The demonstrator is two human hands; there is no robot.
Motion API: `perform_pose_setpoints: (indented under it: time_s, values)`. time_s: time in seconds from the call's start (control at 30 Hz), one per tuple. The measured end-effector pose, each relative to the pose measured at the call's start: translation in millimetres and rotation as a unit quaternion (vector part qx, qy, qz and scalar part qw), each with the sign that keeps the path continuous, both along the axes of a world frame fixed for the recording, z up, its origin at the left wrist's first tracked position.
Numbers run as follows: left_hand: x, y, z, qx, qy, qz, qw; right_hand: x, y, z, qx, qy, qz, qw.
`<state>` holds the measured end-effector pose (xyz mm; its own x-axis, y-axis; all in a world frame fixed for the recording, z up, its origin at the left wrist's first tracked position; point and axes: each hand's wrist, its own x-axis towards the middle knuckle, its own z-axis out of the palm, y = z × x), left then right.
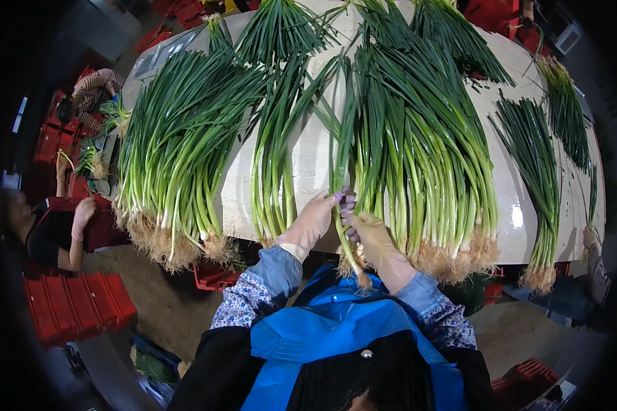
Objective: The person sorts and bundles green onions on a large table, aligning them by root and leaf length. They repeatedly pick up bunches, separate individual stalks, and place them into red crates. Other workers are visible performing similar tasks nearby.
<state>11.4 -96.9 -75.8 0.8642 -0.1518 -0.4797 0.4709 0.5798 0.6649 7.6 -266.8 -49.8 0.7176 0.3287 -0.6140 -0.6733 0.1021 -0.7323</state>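
Observation:
My left hand [313, 218], in a pale thin glove, grips a green onion [339, 226] by its stalk near the table's front edge. My right hand [375, 239], gloved too, has its fingers around the lower part of the same stalk, just above the roots. The onion's leaves stretch away over the pale table [308, 159]. A small bunch of green onions [272, 180] lies left of my left hand. Close on the right of my right hand is a wide heap of green onions [432, 195], with roots towards me. The fingertips partly hide the stalk.
A large heap of green onions [180, 159] lies at the left, and a narrower bunch [537, 180] at the right. More bunches are at the far side. Co-workers are at the left and right edges. Stacked red crates [79, 305] stand at the lower left.

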Motion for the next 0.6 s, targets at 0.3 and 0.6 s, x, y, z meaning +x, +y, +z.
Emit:
perform_pose_setpoints:
  time_s: [0.3,0.6]
  values:
    - [29.2,30.7,24.1,0.087,0.084,0.088,0.989,-28.2,-60.3,83.4,0.171,-0.021,0.183,0.968]
    - [44.3,14.4,54.7,0.248,0.139,0.102,0.953,-71.0,-142.0,134.2,0.052,-0.134,0.142,0.979]
